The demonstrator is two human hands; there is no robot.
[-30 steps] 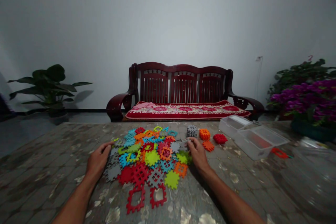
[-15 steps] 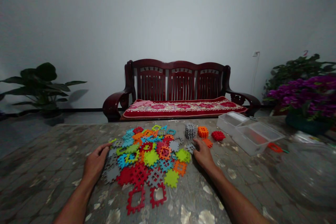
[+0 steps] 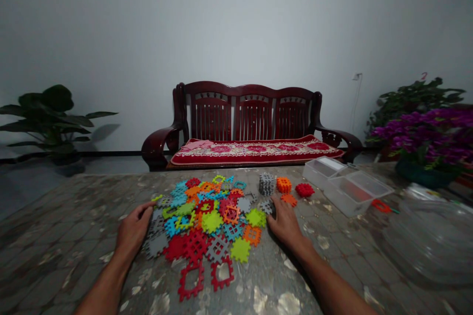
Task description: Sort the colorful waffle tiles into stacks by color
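A pile of flat, notched interlocking tiles [image 3: 212, 222] in several colours lies in front of me. My left hand [image 3: 133, 227] rests at the pile's left edge, fingers stretched forward. Its fingertips are close to a small yellow-green tile [image 3: 157, 198] and grey tiles [image 3: 157, 245]; nothing shows in its grasp. My right hand [image 3: 286, 224] lies on the right side, thumb and index finger apart, beside a grey tile [image 3: 265, 206] and stacked lime-green tiles [image 3: 255, 217]. Whether its fingertips touch the grey tile is unclear. Beyond it stand a grey stack [image 3: 266, 184], an orange stack [image 3: 284, 185] and a red stack [image 3: 305, 190].
A clear plastic box [image 3: 353, 199] with an open lid stands at the right on the patterned tablecloth [image 3: 74, 236]. Near it are an orange tool [image 3: 382, 205] and a transparent container [image 3: 432, 241]. Purple flowers [image 3: 424, 130] stand far right; a wooden bench [image 3: 254, 113] is behind the table.
My right hand has lowered slightly, and its thumb now shows spread toward the lime-green tiles. My left hand stays in place. The view has shifted slightly.
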